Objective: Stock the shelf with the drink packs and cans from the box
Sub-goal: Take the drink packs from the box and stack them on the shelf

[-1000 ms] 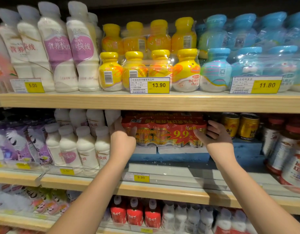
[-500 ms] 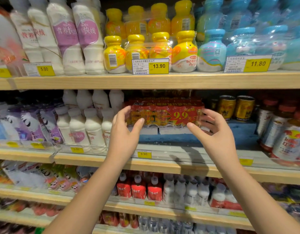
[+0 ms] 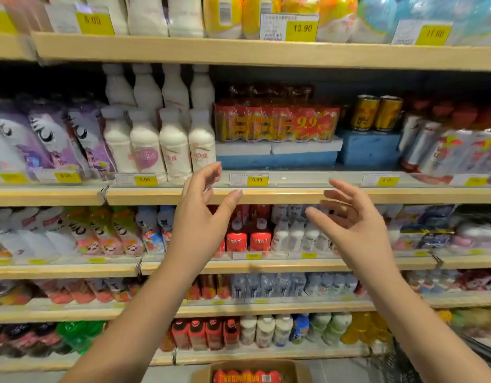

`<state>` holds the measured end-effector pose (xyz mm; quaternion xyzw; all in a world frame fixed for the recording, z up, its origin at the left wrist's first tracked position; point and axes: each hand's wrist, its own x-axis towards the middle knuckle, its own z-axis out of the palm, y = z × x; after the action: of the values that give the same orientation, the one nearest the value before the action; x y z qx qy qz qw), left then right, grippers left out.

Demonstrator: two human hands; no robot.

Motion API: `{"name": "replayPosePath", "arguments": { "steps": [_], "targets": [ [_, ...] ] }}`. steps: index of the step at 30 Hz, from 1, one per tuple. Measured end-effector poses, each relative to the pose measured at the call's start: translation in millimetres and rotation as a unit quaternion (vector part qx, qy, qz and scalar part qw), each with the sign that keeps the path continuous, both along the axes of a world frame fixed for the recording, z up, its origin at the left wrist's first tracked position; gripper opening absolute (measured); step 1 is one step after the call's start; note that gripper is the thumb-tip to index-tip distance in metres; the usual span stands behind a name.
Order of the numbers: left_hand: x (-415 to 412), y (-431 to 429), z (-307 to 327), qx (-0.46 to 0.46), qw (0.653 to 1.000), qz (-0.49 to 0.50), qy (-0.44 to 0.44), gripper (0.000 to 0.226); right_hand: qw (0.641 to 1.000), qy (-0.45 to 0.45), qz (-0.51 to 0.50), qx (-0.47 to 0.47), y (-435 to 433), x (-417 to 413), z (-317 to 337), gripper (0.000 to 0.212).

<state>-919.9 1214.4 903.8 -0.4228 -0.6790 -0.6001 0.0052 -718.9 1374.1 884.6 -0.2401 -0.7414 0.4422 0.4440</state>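
A red shrink-wrapped drink pack (image 3: 277,123) marked 9.9 sits on white and blue blocks on the second shelf (image 3: 294,195). Another pack is stacked behind it in shadow. My left hand (image 3: 202,217) and my right hand (image 3: 349,219) hover in front of the shelf edge below the pack, both empty with fingers spread, apart from it. At the bottom edge a cardboard box (image 3: 202,374) on the floor holds another red pack (image 3: 247,376).
White milk bottles (image 3: 158,145) stand left of the pack and two gold cans (image 3: 376,113) on a blue block to its right. Lower shelves are packed with bottles. A dark cart or basket (image 3: 479,352) shows at the lower right.
Both hands let go of the red pack and drew back and down from the shelf. The view has tilted downward, bringing the box into sight.
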Motion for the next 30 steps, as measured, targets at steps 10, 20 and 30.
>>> {"name": "replayPosePath", "arguments": {
  "steps": [10,20,30],
  "targets": [
    [20,-65,-145,-0.118,0.986,-0.033,-0.109,0.052,0.990,-0.114,-0.002,-0.083,-52,37,-146,0.069],
    [44,-81,-395,-0.205,0.961,0.005,-0.185,0.059,0.963,-0.237,-0.001,-0.127,-59,50,-390,0.070],
    [39,-81,-730,-0.267,0.939,0.042,-0.213,0.054,0.948,-0.250,-0.025,-0.193,-52,50,-721,0.063]
  ]
}}
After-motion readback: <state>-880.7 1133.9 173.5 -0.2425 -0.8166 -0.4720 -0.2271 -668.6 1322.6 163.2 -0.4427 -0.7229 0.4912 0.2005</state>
